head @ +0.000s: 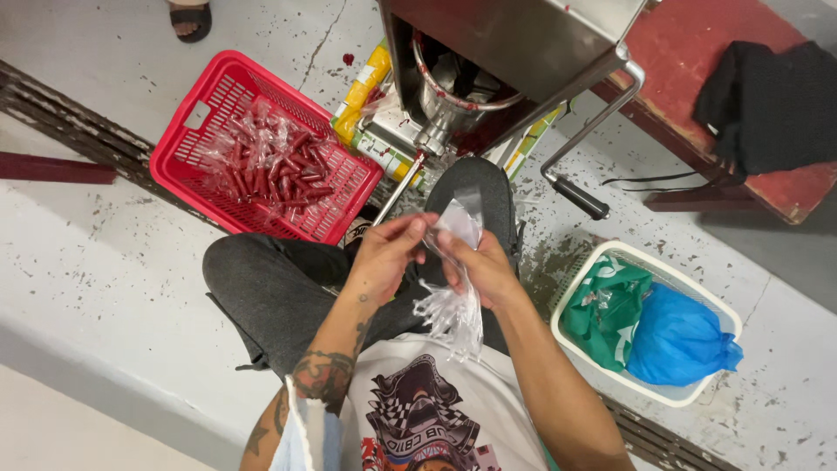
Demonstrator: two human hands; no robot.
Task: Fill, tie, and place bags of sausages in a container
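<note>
My left hand and right hand both pinch 1 clear plastic bag above my lap. The red basket holds bagged red sausages; the white basket holds 1 green bag, 1 blue bag.

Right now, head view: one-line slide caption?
Both hands, left hand and right hand, hold clear plastic bags beside a red basket of filled tubes.

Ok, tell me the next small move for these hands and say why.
Probably slip the open clear bag over the metal nozzle of the filling machine. Both the left hand and the right hand pinch the bag's mouth apart just below that nozzle, and the red basket beside it holds filled red tubes.
</note>
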